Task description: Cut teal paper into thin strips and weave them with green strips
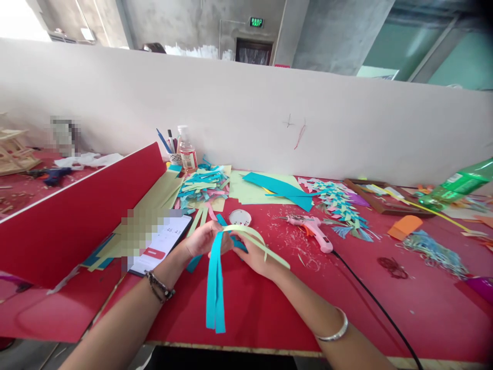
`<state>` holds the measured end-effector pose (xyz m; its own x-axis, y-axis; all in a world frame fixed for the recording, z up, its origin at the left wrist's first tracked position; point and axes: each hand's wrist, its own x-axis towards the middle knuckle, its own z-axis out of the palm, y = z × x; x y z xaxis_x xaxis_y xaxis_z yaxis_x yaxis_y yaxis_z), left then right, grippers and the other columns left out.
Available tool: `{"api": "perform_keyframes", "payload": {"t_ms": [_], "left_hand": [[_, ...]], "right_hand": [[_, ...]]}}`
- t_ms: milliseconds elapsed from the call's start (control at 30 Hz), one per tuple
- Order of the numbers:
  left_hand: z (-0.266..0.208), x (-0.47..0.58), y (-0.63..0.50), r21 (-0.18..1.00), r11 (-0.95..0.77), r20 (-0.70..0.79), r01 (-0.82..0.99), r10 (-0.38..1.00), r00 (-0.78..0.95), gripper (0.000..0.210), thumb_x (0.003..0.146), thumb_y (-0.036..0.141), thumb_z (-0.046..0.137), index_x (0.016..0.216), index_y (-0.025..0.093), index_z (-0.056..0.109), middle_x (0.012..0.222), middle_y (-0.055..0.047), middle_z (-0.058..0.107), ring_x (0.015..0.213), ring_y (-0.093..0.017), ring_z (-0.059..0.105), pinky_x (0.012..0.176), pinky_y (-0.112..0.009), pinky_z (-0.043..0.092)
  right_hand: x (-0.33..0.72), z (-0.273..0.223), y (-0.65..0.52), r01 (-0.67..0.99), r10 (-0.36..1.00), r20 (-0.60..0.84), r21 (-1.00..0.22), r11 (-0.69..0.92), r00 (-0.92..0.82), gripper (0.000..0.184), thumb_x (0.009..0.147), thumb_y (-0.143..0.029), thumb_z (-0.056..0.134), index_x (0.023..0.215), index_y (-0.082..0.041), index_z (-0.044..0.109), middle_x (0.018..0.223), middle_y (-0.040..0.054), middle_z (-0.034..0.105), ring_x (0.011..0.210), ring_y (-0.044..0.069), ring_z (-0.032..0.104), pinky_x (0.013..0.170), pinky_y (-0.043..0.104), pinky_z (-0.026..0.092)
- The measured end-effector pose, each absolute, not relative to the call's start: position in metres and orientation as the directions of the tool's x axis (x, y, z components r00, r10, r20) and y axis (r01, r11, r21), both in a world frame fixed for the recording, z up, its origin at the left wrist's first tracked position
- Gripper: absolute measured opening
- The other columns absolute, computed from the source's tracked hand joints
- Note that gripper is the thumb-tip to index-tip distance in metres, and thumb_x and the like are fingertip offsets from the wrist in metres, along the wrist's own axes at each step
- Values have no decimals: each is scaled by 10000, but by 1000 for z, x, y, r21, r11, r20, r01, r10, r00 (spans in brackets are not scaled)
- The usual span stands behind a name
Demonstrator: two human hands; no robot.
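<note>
My left hand is closed around the crossing point of several paper strips. My right hand meets it there, its fingers also pinched on the strips; the fingertips are partly hidden. Blue paper strips hang down toward me from between the hands, and other blue ends stick out behind the fingers. Pale green paper strips arch over my right hand and trail to the right. Beyond the hands stands a small white round dish. Right of it lies a pink glue gun.
A phone lies left of my hands, beside a red divider. Cut strips are piled at the back. Woven paper braids lie at the right back, near a green bottle. The glue gun's black cord crosses the right side.
</note>
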<state>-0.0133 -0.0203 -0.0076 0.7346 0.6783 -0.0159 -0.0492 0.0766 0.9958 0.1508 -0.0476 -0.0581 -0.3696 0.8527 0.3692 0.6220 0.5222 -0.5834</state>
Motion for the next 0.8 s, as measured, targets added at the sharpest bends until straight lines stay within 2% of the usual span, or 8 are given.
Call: {"api": "perform_keyframes", "payload": {"t_ms": [100, 200, 300, 367, 467, 533, 667, 800], "left_hand": [[-11, -11, -18, 996, 86, -34, -29, 652, 757, 418, 687, 389, 343, 361, 163, 475, 343, -45, 464, 360, -119, 426, 471, -293, 391], [-13, -8, -16, 998, 52, -17, -24, 679, 734, 369, 724, 386, 363, 497, 145, 526, 451, -44, 526, 428, -119, 469, 492, -267, 401], [-13, -6, -16, 1000, -27, 20, -1, 721, 692, 376, 780, 386, 355, 554, 147, 537, 526, -29, 549, 502, -108, 491, 564, -248, 411], [-13, -6, -15, 995, -87, 35, 42, 730, 683, 400, 800, 390, 358, 540, 148, 544, 536, -21, 552, 523, -105, 496, 590, -238, 405], [-14, -6, -15, 979, -171, 50, 116, 741, 669, 408, 790, 404, 397, 508, 148, 544, 507, -7, 542, 501, -100, 483, 554, -221, 384], [-16, -5, -15, 963, -217, 67, 161, 769, 636, 396, 778, 406, 424, 498, 147, 533, 477, 6, 518, 471, -92, 458, 508, -209, 357], [-17, -3, -13, 930, -289, 131, 228, 839, 528, 366, 783, 393, 428, 524, 147, 504, 473, 35, 471, 457, -76, 419, 481, -194, 315], [-15, -4, -13, 909, -325, 169, 262, 860, 482, 330, 791, 372, 431, 561, 145, 501, 492, 46, 462, 472, -70, 422, 498, -186, 319]], "right_hand": [[152, -52, -46, 505, 882, 341, -726, 467, -326, 253, 747, -230, 502, 997, -198, 516, 920, 58, 565, 840, 180, 532, 743, 332, 440], [155, -37, -47, 289, 937, 263, -901, 324, -232, 185, 793, -328, 444, 877, -190, 535, 818, 44, 584, 762, 162, 557, 707, 306, 448], [157, -23, -50, 56, 940, 138, -985, 164, -313, 300, 844, -401, 314, 829, -192, 528, 742, 33, 596, 737, 154, 576, 718, 307, 451], [156, -18, -53, -24, 919, 96, -995, 95, -382, 320, 844, -422, 300, 851, -193, 524, 733, 32, 599, 735, 152, 581, 727, 311, 453], [153, -18, -56, -32, 929, 83, -997, 76, -361, 236, 768, -398, 476, 883, -194, 504, 741, 18, 598, 708, 141, 578, 707, 294, 457], [151, -22, -56, 1, 944, 76, -997, 81, -320, 210, 712, -355, 558, 828, -189, 502, 701, 0, 585, 641, 121, 563, 643, 266, 460], [154, -27, -53, 30, 953, 64, -997, 76, -295, 171, 718, -338, 546, 694, -179, 489, 580, -29, 541, 522, 92, 516, 531, 229, 434], [156, -26, -53, 30, 958, 35, -999, 45, -283, 188, 719, -361, 533, 724, -173, 520, 555, -29, 540, 497, 96, 513, 495, 231, 430]]}}
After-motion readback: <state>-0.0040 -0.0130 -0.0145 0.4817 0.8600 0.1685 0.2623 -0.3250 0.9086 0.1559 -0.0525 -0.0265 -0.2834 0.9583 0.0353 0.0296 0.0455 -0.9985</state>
